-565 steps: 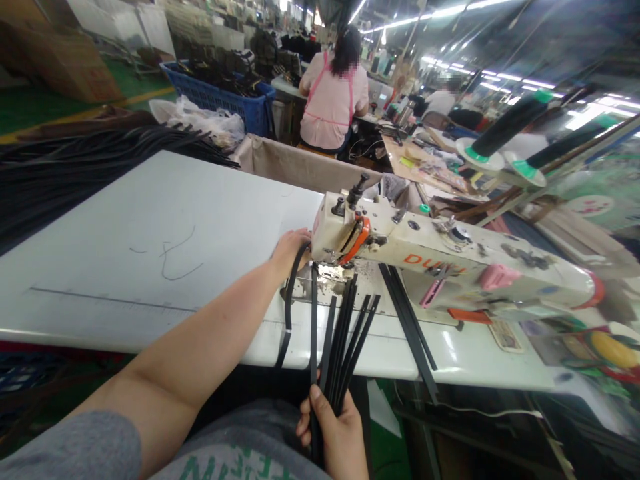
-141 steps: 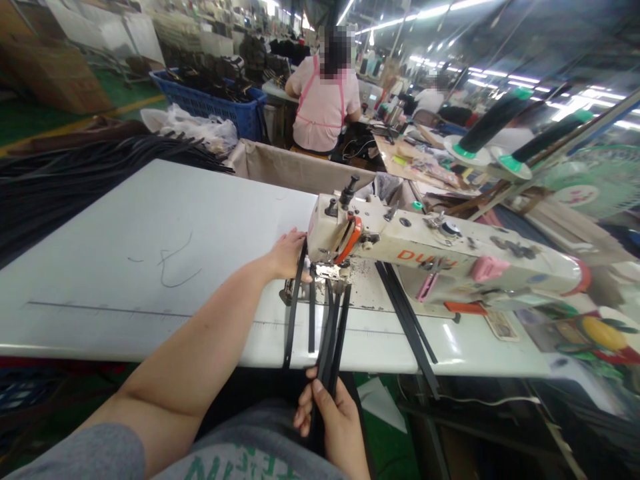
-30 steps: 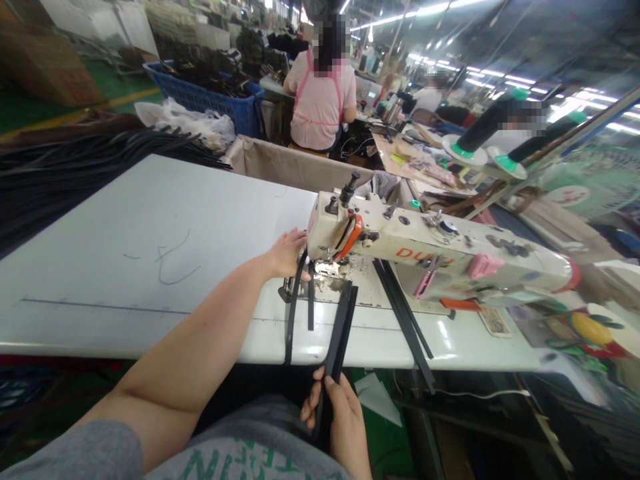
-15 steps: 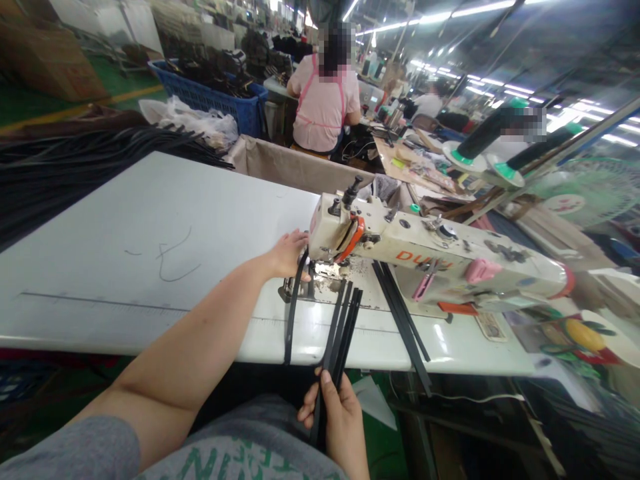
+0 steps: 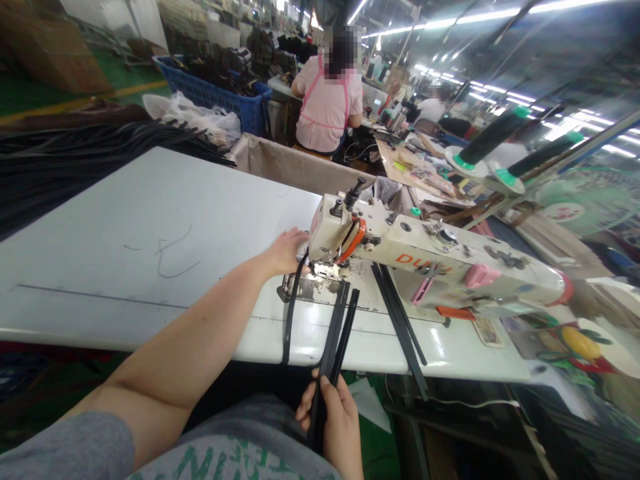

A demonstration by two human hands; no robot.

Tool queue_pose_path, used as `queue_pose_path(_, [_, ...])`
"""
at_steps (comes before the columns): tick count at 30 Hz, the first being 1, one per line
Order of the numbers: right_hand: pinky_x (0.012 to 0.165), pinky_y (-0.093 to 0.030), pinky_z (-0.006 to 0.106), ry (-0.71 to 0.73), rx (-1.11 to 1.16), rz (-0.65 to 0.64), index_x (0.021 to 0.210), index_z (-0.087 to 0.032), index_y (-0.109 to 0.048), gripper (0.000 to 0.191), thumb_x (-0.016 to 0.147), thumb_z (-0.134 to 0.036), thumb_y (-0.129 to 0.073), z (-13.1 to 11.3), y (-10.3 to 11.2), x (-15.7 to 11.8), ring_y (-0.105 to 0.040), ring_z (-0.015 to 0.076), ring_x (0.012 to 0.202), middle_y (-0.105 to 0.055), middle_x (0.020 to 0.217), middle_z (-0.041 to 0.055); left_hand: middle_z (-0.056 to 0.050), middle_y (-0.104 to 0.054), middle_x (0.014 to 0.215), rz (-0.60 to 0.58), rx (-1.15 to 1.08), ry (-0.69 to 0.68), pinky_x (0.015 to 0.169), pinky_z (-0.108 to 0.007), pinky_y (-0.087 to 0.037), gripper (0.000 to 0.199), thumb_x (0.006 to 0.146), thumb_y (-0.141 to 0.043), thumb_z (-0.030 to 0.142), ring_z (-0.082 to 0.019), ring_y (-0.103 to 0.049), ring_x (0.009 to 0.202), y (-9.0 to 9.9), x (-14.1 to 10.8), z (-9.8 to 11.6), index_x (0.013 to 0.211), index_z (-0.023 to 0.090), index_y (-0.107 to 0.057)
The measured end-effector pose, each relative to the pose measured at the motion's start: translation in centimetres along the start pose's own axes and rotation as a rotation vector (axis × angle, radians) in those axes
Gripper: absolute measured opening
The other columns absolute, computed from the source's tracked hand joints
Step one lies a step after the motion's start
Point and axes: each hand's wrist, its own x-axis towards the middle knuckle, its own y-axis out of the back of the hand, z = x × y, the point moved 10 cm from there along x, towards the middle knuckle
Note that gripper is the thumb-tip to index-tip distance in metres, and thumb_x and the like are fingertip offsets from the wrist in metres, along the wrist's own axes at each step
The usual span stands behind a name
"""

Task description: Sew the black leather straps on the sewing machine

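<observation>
Perhaps strips (image 5: 331,335) spill if the right hand (image 5: 339,415), curled round them before the sewing machine (image 5: 431,248), slackens; left hand (image 5: 285,253): grip unclear.

Blk strips (image 5: 332,333); off-wht machine (image 5: 387,243), orng lettering (image 5: 414,261).

The grey short-sleeved shirt (image 5: 260,417) bears green lettering (image 5: 233,460).

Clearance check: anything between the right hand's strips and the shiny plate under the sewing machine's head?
Nothing visible. The strips in the right hand end just short of the shiny plate; the left hand and the strip beside it sit to the left, outside that gap.
</observation>
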Motion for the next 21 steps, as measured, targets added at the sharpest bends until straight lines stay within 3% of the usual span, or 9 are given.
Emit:
queue_pose_path(5, [0.041, -0.044, 0.022, 0.007, 0.018, 0.004, 0.097, -0.018, -0.067, 0.063, 0.067, -0.069, -0.087, 0.1, 0.4, 0.0, -0.063, 0.0153, 0.046, -0.068, 0.060, -0.0016, -0.016, -0.058, 0.153, -0.042, -0.140, -0.091, 0.127, -0.059, -0.029, 0.080, 0.065, -0.088, 0.054, -0.043, -0.042, 0.150, 0.6, 0.0, 0.5, 0.135, 0.020, -0.068])
queue_pose_path(8, [0.040, -0.042, 0.022, 0.033, 0.030, 0.021, 0.101, -0.019, -0.067, 0.062, 0.069, -0.068, -0.087, 0.7, 1.2, 0.2, -0.062, 0.0151, 0.045, -0.068, 0.060, -0.0016, -0.011, -0.070, 0.138, -0.131, -0.340, -0.169, 0.125, -0.047, -0.035, 0.063, 0.075, -0.078, 0.065, -0.037, -0.053, 0.141, 1.7, -0.8, 1.2, 0.121, 0.022, -0.076])
queue_pose_path(10, [0.037, -0.039, 0.021, 0.056, 0.041, 0.034, 0.102, -0.019, -0.066, 0.062, 0.070, -0.069, -0.086, 1.3, 1.7, 0.4, -0.060, 0.0144, 0.041, -0.067, 0.057, -0.0026, -0.009, -0.075, 0.131, -0.153, -0.467, -0.135, 0.121, -0.043, -0.040, 0.061, 0.083, -0.068, 0.072, -0.035, -0.059, 0.134, 2.7, -1.4, 0.8, 0.118, 0.023, -0.078])
queue_pose_path(13, [0.035, -0.034, 0.020, 0.054, 0.028, -0.004, 0.103, -0.019, -0.066, 0.060, 0.074, -0.068, -0.084, 2.4, 1.8, 0.6, -0.056, 0.0132, 0.036, -0.065, 0.053, -0.0035, -0.010, -0.079, 0.121, -0.047, -0.635, -0.006, 0.116, -0.040, -0.045, 0.071, 0.088, -0.054, 0.082, -0.034, -0.067, 0.124, 4.4, -1.9, -0.6, 0.110, 0.020, -0.081])
queue_pose_path(17, [0.033, -0.032, 0.019, 0.026, 0.006, -0.112, 0.102, -0.018, -0.067, 0.061, 0.075, -0.070, -0.083, 2.9, 0.5, 0.6, -0.054, 0.0119, 0.033, -0.064, 0.050, -0.0038, -0.014, -0.081, 0.107, 0.222, -0.879, 0.042, 0.107, -0.038, -0.051, 0.084, 0.078, -0.056, 0.093, -0.033, -0.072, 0.112, 6.1, -1.8, -1.8, 0.100, 0.016, -0.082])
queue_pose_path(19, [0.034, -0.033, 0.019, 0.020, -0.002, -0.139, 0.103, -0.017, -0.067, 0.062, 0.075, -0.070, -0.084, 2.5, -0.1, 0.4, -0.054, 0.0115, 0.033, -0.064, 0.050, -0.0039, -0.015, -0.081, 0.101, 0.356, -0.949, 0.103, 0.095, -0.036, -0.056, 0.086, 0.077, -0.053, 0.095, -0.031, -0.074, 0.104, 6.5, -1.8, -3.0, 0.094, 0.015, -0.081])
queue_pose_path(21, [0.036, -0.035, 0.019, 0.007, -0.015, -0.154, 0.105, -0.016, -0.066, 0.063, 0.076, -0.070, -0.083, 1.9, -0.7, 0.2, -0.057, 0.0115, 0.036, -0.065, 0.053, -0.0035, -0.015, -0.078, 0.082, 0.407, -0.929, 0.253, 0.075, -0.031, -0.056, 0.089, 0.079, -0.046, 0.097, -0.026, -0.074, 0.082, 5.9, -1.9, -4.7, 0.081, 0.014, -0.078])
